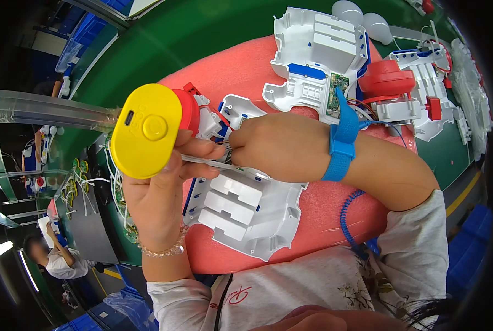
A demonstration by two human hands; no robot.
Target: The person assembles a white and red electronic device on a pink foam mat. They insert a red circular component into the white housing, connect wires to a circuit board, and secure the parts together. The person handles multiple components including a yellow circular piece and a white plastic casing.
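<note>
My left hand point(161, 193) is closed on a yellow rounded plastic casing point(146, 131) with a round button and a small slot. A white cable point(205, 160) runs from beside that casing to the underside of my right hand point(252, 146). The right hand is curled into a fist over a white plastic shell point(232, 201); its fingertips and whatever they grip are hidden. Red and white parts point(194, 113) with red wires sit behind the left hand. On my right wrist is a blue strap point(341, 151).
Pink foam point(334, 220) covers the green bench point(213, 41). Another white shell with a circuit board point(339, 91) lies beyond my right arm, beside a red and white assembly point(387, 83). A coiled blue cord point(345, 212) hangs near my right elbow. Several green boards with cables point(75, 179) lie left.
</note>
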